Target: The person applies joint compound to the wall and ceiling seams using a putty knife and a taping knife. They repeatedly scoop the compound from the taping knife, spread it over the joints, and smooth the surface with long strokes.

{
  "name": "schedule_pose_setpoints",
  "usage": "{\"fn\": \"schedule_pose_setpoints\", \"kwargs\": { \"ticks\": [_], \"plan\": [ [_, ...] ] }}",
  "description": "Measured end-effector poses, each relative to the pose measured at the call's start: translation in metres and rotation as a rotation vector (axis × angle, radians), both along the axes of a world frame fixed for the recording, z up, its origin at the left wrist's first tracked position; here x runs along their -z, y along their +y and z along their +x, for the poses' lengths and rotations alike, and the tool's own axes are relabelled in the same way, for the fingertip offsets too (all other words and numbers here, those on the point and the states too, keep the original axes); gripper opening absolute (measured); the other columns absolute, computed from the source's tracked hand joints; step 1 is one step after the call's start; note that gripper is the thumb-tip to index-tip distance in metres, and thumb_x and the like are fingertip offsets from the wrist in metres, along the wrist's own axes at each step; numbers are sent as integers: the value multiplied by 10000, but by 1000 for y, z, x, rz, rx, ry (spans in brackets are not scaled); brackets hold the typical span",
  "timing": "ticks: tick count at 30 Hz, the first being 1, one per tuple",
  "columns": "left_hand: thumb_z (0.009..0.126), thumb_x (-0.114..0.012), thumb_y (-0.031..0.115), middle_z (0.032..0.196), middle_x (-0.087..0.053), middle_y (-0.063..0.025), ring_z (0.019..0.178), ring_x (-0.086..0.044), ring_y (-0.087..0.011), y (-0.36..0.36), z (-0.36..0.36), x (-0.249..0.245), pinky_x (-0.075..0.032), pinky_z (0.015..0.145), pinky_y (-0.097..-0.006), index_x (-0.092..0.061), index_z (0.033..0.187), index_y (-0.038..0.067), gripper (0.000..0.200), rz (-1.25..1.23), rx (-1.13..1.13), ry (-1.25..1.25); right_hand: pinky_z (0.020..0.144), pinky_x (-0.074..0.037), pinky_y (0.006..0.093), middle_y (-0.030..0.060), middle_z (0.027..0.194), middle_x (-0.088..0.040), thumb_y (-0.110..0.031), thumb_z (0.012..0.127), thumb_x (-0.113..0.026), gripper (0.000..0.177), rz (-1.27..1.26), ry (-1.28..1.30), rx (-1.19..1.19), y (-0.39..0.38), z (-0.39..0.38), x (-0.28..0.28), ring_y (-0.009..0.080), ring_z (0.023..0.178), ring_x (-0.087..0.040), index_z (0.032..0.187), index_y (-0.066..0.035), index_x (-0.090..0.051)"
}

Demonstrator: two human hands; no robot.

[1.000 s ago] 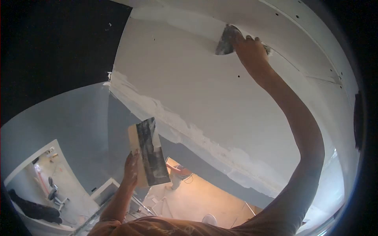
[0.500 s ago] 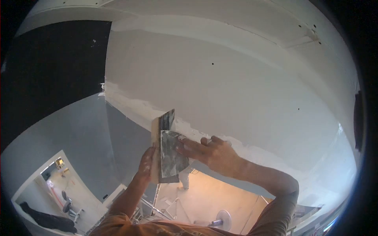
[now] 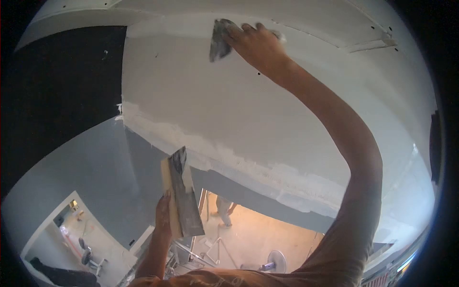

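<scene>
My right hand (image 3: 258, 45) is raised to the pale ceiling panel (image 3: 201, 91), gripping a smaller putty knife (image 3: 220, 40) whose grey blade lies at the panel's surface, slightly blurred. Lower down, my left hand (image 3: 163, 215) holds a wide taping knife (image 3: 186, 205) by its pale edge, the metal blade upright with dark and whitish compound near its top. A rough band of white compound (image 3: 229, 160) runs along the panel's lower edge.
A black panel (image 3: 71, 86) adjoins on the left, above a grey-blue wall (image 3: 81, 162). Far below are a doorway, a round fan-like object (image 3: 277, 261), metal frames and part of another person (image 3: 224, 210).
My right hand and the smaller knife have moved up, away from the wide knife, onto the upper panel. My left hand with the wide knife has shifted slightly left and down.
</scene>
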State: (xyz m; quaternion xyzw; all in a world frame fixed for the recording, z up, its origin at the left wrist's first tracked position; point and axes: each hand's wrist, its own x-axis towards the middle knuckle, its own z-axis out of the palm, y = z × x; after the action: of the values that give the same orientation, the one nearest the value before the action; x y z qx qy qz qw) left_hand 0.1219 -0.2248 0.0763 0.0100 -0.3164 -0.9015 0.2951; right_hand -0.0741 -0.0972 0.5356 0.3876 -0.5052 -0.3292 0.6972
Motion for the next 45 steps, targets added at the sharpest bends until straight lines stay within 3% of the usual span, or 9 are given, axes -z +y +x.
{"fn": "schedule_pose_setpoints", "kwargs": {
  "ticks": [3, 4, 7, 15, 20, 23, 37, 41, 45],
  "plan": [
    [987, -595, 396, 965, -702, -95, 749, -711, -175, -45, -47, 113, -608, 591, -284, -633, 1176, 54, 393, -113, -224, -61, 845, -524, 343, 25, 1148, -630, -156, 839, -719, 314, -22, -13, 187, -30, -1, -20, 178, 1010, -670, 1147, -135, -663],
    [988, -576, 404, 962, -700, -90, 730, -702, -179, 2, 1, 6, -602, 585, -305, -621, 1201, 64, 404, -43, -103, -185, 858, -529, 346, 21, 1171, -607, -127, 827, -716, 309, -29, -32, 317, -31, 1, -24, 190, 1007, -673, 1129, -140, -653],
    [1011, -524, 450, 1290, -625, -144, 1127, -663, -283, -29, -6, 42, -587, 901, -409, -492, 1403, 21, 582, -59, 253, 182, 862, -529, 346, 14, 1152, -605, -121, 821, -728, 311, -58, -56, 265, -16, -7, -23, 180, 1018, -673, 1124, -136, -660],
    [1000, -573, 348, 1158, -681, -124, 1012, -700, -234, -9, -27, -1, -611, 841, -380, -558, 1320, 35, 447, -18, 343, 126, 887, -555, 383, 43, 1302, -628, -173, 868, -718, 523, -119, 127, 208, 130, -15, -17, 182, 1100, -673, 1366, -174, -556],
    [974, -613, 304, 1008, -729, -145, 751, -746, -240, 24, -49, -22, -647, 610, -346, -613, 1221, 22, 375, 104, 312, 81, 941, -565, 388, 24, 1423, -542, -128, 847, -744, 639, -189, 16, 438, 212, -3, -12, 187, 1130, -662, 1435, -215, -511],
    [1017, -547, 358, 1120, -694, -118, 959, -711, -235, 32, -49, -25, -609, 826, -383, -577, 1301, 37, 430, -38, 427, 87, 947, -568, 373, 8, 1419, -543, -127, 838, -754, 689, -210, 3, 495, 250, 7, -10, 181, 1126, -662, 1463, -241, -486],
    [1017, -522, 364, 1111, -692, -121, 976, -703, -240, 92, -59, -33, -597, 865, -389, -580, 1285, 31, 431, -95, 404, 70, 848, -542, 354, -41, 1515, -481, 73, 818, -599, 605, -305, -53, 408, 363, 25, 22, 243, 1080, -651, 1357, -202, -601],
    [1017, -518, 327, 1135, -694, -124, 993, -702, -238, 119, -74, -47, -583, 908, -377, -576, 1306, 30, 418, 41, 621, 129, 885, -534, 401, 18, 1407, -593, 110, 804, -531, 566, -155, -688, -178, 339, 55, 121, 274, 1091, -647, 1296, -148, -641],
    [1018, -520, 327, 1185, -680, -117, 1061, -681, -225, 144, -85, -39, -569, 936, -388, -575, 1313, 29, 423, 1, 673, 184, 896, -543, 389, -17, 1442, -564, -24, 774, -576, 672, 165, -1154, -292, 287, 94, 228, 238, 1080, -655, 1407, -248, -582]
  ]
}}
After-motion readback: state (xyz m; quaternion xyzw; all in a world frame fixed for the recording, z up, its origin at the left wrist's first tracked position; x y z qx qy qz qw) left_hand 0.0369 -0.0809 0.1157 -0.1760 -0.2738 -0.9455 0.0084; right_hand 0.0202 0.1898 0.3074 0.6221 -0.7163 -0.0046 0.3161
